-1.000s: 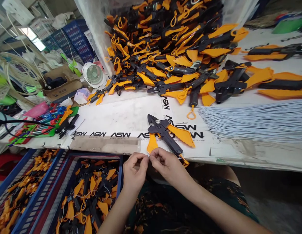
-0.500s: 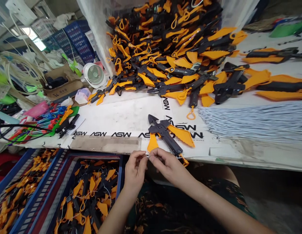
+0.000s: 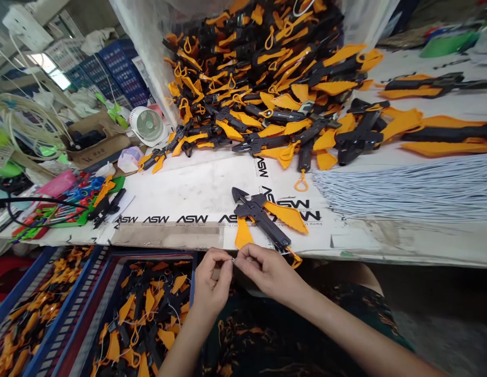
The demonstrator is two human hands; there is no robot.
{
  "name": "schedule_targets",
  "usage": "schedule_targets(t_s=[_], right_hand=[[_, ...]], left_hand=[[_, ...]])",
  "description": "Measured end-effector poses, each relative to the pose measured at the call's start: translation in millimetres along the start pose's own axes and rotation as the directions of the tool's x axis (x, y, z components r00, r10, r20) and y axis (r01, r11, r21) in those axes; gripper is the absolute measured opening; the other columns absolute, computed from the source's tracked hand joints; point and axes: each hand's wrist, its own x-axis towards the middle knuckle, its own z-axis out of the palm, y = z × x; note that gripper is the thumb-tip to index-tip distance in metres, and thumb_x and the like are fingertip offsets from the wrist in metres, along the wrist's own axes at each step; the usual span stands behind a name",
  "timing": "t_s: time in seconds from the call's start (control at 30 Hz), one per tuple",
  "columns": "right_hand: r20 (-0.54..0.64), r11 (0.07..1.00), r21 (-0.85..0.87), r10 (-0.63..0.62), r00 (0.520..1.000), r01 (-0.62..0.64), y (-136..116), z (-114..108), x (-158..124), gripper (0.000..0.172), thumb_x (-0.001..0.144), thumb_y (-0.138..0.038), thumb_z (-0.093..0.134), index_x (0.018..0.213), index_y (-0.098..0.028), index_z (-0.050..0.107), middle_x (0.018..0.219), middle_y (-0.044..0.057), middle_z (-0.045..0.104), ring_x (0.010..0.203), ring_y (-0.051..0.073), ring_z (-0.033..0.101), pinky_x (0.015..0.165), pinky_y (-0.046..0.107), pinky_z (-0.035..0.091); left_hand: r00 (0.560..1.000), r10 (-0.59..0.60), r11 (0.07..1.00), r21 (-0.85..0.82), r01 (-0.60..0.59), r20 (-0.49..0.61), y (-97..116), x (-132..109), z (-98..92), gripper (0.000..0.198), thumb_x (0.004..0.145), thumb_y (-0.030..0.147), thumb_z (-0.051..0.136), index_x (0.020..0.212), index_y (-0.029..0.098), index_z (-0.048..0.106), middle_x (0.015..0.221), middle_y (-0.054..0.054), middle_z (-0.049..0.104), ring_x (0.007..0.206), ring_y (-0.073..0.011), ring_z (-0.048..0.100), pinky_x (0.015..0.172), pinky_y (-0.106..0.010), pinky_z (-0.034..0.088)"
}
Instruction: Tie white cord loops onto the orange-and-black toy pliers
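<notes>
My left hand (image 3: 214, 277) and my right hand (image 3: 265, 269) meet at the table's front edge, fingertips pinched together. Between them shows a tiny pale bit of string (image 3: 233, 259); most of it is hidden by the fingers. Just beyond my hands lies a black and orange plastic toy (image 3: 263, 217), with a pointed black tip, a long black body and orange wings. Its orange pull loop (image 3: 294, 257) hangs over the table edge, right of my right hand's knuckles.
A big heap of similar toys (image 3: 259, 89) fills the table's back. Pale strings (image 3: 388, 186) lie bundled at right. Blue crates (image 3: 193, 277) with orange and black pieces stand below at left. A small fan (image 3: 148, 125), a cardboard box (image 3: 98, 136) and colourful parts (image 3: 74, 196) occupy the left side.
The view has shifted slightly, so the table things appear a little further left. Both hands keep pinching at the same spot, now slightly lower, just off the table edge.
</notes>
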Motion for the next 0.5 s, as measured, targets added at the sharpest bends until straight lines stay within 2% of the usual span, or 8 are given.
schedule_targets(t_s=[0.13, 0.2, 0.23, 0.3, 0.37, 0.43, 0.5], right_hand=[[0.003, 0.999, 0.025, 0.028, 1.000, -0.028, -0.1, -2.1, 0.4, 0.023, 0.095, -0.038, 0.050, 0.087, -0.020, 0.060, 0.070, -0.001, 0.056, 0.063, 0.014, 0.049, 0.058, 0.024, 0.037], [-0.010, 0.999, 0.023, 0.046, 0.999, -0.046, -0.3, -3.8, 0.5, 0.022, 0.094, -0.037, 0.050, 0.087, -0.019, 0.061, 0.071, -0.001, 0.058, 0.064, 0.015, 0.051, 0.059, 0.025, 0.038], [-0.020, 0.998, 0.021, 0.055, 0.998, -0.054, -0.2, -4.3, 0.5, 0.022, 0.094, -0.037, 0.051, 0.085, -0.019, 0.061, 0.070, -0.001, 0.058, 0.063, 0.015, 0.051, 0.058, 0.025, 0.038], [-0.026, 0.997, 0.034, 0.068, 0.997, -0.067, 0.1, -4.5, 0.7, 0.023, 0.093, -0.037, 0.051, 0.083, -0.019, 0.060, 0.068, -0.001, 0.057, 0.062, 0.014, 0.050, 0.057, 0.025, 0.037], [-0.017, 0.996, 0.056, 0.075, 0.997, -0.074, 0.2, -4.1, 1.2, 0.023, 0.093, -0.037, 0.051, 0.081, -0.019, 0.059, 0.066, -0.002, 0.055, 0.060, 0.014, 0.049, 0.055, 0.024, 0.036], [-0.017, 0.995, 0.065, 0.076, 0.997, -0.075, -0.3, -4.1, 1.7, 0.023, 0.093, -0.036, 0.051, 0.080, -0.019, 0.059, 0.065, -0.002, 0.055, 0.060, 0.014, 0.049, 0.055, 0.024, 0.036], [-0.017, 0.996, 0.057, 0.074, 0.997, -0.073, -1.7, -5.0, 1.9, 0.021, 0.092, -0.034, 0.051, 0.080, -0.019, 0.060, 0.066, -0.002, 0.055, 0.061, 0.014, 0.049, 0.056, 0.024, 0.036]], left_hand=[[0.986, -0.169, 0.983, -0.076, 0.168, 0.000, -0.5, -2.0, 0.6, 0.019, 0.096, 0.032, 0.053, 0.084, 0.019, 0.059, 0.073, 0.000, 0.057, 0.064, -0.0129, 0.055, 0.062, -0.023, 0.046], [0.985, -0.170, 0.984, -0.045, 0.170, 0.020, -0.9, -1.2, -2.2, 0.016, 0.097, 0.031, 0.051, 0.089, 0.019, 0.059, 0.076, 0.000, 0.059, 0.066, -0.0130, 0.057, 0.063, -0.024, 0.047], [0.992, -0.125, 0.992, -0.001, 0.125, 0.037, -1.2, -0.1, -4.3, 0.014, 0.097, 0.029, 0.050, 0.095, 0.019, 0.060, 0.082, -0.002, 0.062, 0.071, -0.0140, 0.060, 0.067, -0.025, 0.049], [0.993, 0.049, 0.989, 0.132, -0.064, 0.108, -2.5, 3.9, -8.9, 0.018, 0.096, 0.024, 0.051, 0.113, 0.021, 0.059, 0.103, -0.008, 0.066, 0.090, -0.0182, 0.064, 0.079, -0.030, 0.052], [0.948, 0.239, 0.912, 0.287, -0.293, 0.209, -4.3, 9.8, -12.8, 0.028, 0.095, 0.020, 0.054, 0.122, 0.023, 0.057, 0.116, -0.011, 0.065, 0.104, -0.0213, 0.063, 0.087, -0.035, 0.051], [0.892, 0.351, 0.795, 0.413, -0.444, 0.285, -5.7, 16.3, -16.0, 0.023, 0.094, 0.018, 0.054, 0.115, 0.023, 0.060, 0.108, -0.009, 0.069, 0.099, -0.0209, 0.064, 0.084, -0.034, 0.050], [0.856, 0.401, 0.704, 0.487, -0.516, 0.327, -5.5, 21.7, -19.7, 0.015, 0.095, 0.017, 0.052, 0.104, 0.022, 0.063, 0.095, -0.007, 0.071, 0.085, -0.0189, 0.065, 0.076, -0.032, 0.048]])
